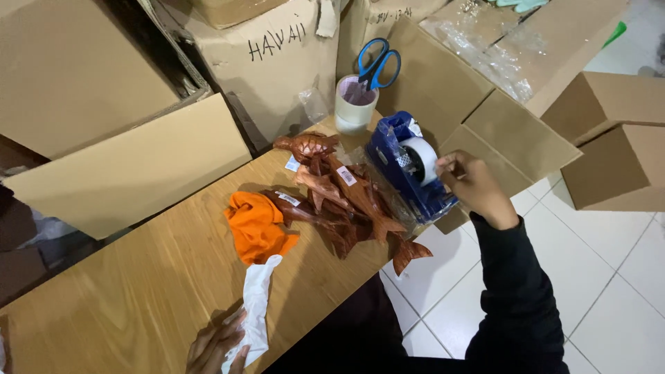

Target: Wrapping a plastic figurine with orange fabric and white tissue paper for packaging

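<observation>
Blue plastic tape dispenser, one unit, holding a white tape roll, at the far right edge of a wood-grain table; its long axis runs from far left to near right, the near end pointing off the table's edge toward the tiled floor. Right hand, dark-sleeved, is at the roll: fingers curled, fingertips pinched at the roll's right side, apparently on the tape end, though the strip itself is too small to make out. Left hand, at the near edge of the table, fingers loosely bent and gripping the lower end of a white wrapping sheet that lies lengthwise toward the far side. Carved wooden dolphin figures, reddish brown, several, piled just left of the dispenser, bodies running mostly far left to near right, one tail overhanging the table edge; small white labels on some. Carved wooden turtle at the far end of the pile. Orange cloth, crumpled, touching the pile's left side. Translucent cup with blue-handled scissors standing in it, just beyond the dispenser. Cardboard boxes stacked behind and to the right. Progress, as judged: carvings unwrapped, wrapping sheet in hand but not yet around any piece, no tape drawn.
</observation>
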